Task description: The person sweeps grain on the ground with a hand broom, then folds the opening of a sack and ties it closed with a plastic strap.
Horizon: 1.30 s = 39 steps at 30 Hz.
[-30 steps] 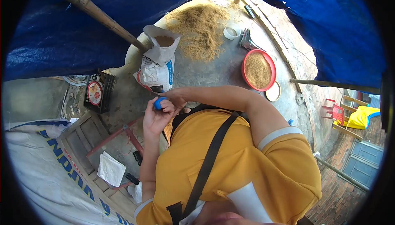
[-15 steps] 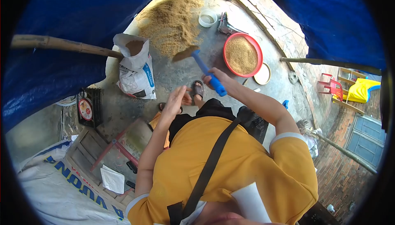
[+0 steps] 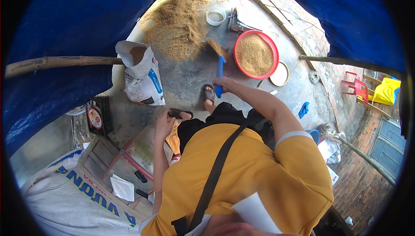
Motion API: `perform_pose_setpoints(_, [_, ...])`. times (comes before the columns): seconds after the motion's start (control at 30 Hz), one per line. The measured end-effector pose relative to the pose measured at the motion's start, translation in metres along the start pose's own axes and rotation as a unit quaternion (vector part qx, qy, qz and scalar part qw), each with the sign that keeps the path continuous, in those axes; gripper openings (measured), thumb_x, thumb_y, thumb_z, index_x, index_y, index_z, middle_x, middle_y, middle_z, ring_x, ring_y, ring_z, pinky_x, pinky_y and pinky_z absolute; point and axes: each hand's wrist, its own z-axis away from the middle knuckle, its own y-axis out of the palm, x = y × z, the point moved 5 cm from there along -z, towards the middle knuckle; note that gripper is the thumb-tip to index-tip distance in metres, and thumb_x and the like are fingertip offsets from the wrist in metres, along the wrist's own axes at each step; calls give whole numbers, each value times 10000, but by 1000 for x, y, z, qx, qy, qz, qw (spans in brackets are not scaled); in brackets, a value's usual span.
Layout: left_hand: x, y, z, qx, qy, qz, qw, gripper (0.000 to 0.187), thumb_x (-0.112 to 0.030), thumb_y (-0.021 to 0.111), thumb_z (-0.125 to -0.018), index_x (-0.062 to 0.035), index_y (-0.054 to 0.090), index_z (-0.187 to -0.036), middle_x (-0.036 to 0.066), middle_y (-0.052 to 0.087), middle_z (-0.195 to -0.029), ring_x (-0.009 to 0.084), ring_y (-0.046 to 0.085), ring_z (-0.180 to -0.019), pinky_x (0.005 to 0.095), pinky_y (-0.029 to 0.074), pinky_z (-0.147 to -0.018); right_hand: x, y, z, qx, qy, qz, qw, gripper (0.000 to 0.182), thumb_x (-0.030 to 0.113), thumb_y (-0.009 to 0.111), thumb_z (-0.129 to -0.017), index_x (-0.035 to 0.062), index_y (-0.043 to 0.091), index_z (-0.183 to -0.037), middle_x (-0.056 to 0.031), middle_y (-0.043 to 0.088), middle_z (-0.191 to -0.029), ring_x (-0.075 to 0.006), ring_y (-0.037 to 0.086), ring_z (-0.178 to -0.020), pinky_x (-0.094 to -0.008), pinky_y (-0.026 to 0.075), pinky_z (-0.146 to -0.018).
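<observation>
My right hand is closed round the blue handle of a short brush. Its brown bristles point away from me, over the concrete floor between a grain-like heap and a red basin filled with similar yellow-brown material. Lower on the left, my left hand hangs beside an orange cloth, near my sandalled foot. Its fingers are loosely bent, partly hard to make out, and no object shows in them. A white sack stands open left of my feet, with brown material inside.
Behind the basin are a translucent bowl and a dark metal-looking item. A round lid lies beside it. Bamboo poles cross both sides under blue tarps. A black crate and a wooden chair stand left.
The brush has swung to the right towards the basin, its handle now more upright. My left hand has dropped down and left, away from the brush. The view has shifted slightly.
</observation>
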Motion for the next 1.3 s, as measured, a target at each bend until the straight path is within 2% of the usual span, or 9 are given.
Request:
perform_pose_setpoints(0.03, [14,4,5,-2,-2,0,1000,453,-221,523,-749,-8,407,-1132,208,481,-1049,342,456,-972,377,361,-832,0,8,-41,12,8,-54,998,157,29,508,-720,0,383,-810,-87,452,-586,-185,468,-445,-307,423,-401])
perform_pose_setpoints(0.2, [46,5,16,-78,-28,-62,995,472,-211,569,-725,-21,422,-1131,188,530,-928,282,541,-811,354,428,-711,86,74,34,163,65,-308,935,134,8,474,-727,41,358,-670,-36,387,-513,-123,417,-415,-241,378,-368])
perform_pose_setpoints(0.3, [31,1,11,-26,-96,-15,995,469,-239,526,-753,0,406,-1138,220,474,-1074,329,475,-970,375,375,-821,104,63,30,306,125,-346,878,151,38,471,-744,42,353,-650,-22,371,-508,-92,399,-401,-197,356,-352])
perform_pose_setpoints(0.4, [10,-5,-2,-29,-82,-12,996,467,-241,529,-752,2,414,-1133,219,488,-1044,324,495,-924,371,390,-790,105,40,44,351,48,-229,907,139,41,454,-753,36,318,-726,-27,380,-512,-91,393,-381,-188,344,-317])
perform_pose_setpoints(0.6, [-7,-24,-28,-66,-2,-8,998,458,-245,531,-750,4,426,-1119,201,506,-994,309,502,-884,364,394,-765,96,-18,104,180,-18,-158,971,155,75,461,-776,36,327,-707,-26,377,-519,-87,393,-375,-190,351,-314])
perform_pose_setpoints(0.73, [-4,-28,-34,-46,-20,-20,999,461,-250,534,-747,-1,425,-1119,194,505,-999,307,498,-893,366,389,-773,82,-45,81,151,-28,-141,978,154,81,466,-779,29,322,-760,-30,392,-531,-94,403,-382,-195,357,-314])
perform_pose_setpoints(0.9, [4,-31,-52,-1,-48,-51,998,471,-243,538,-741,-9,414,-1130,195,493,-1031,309,487,-936,367,380,-800,85,-38,26,57,33,-335,940,143,43,462,-766,22,321,-768,-51,419,-552,-124,430,-413,-239,395,-364])
perform_pose_setpoints(1.07, [-8,-58,-88,-17,-4,-32,999,468,-226,532,-747,-10,400,-1140,195,478,-1058,321,467,-968,367,370,-819,149,51,20,102,24,-290,951,140,37,468,-756,22,329,-753,-48,411,-543,-123,418,-399,-240,382,-362])
perform_pose_setpoints(1.3, [-45,-112,-142,-36,4,-29,999,455,-206,515,-761,-6,386,-1149,203,448,-1098,332,434,-1014,371,353,-847,208,48,22,258,16,-126,958,166,113,438,-800,50,295,-742,-25,366,-490,-100,373,-353,-210,339,-306])
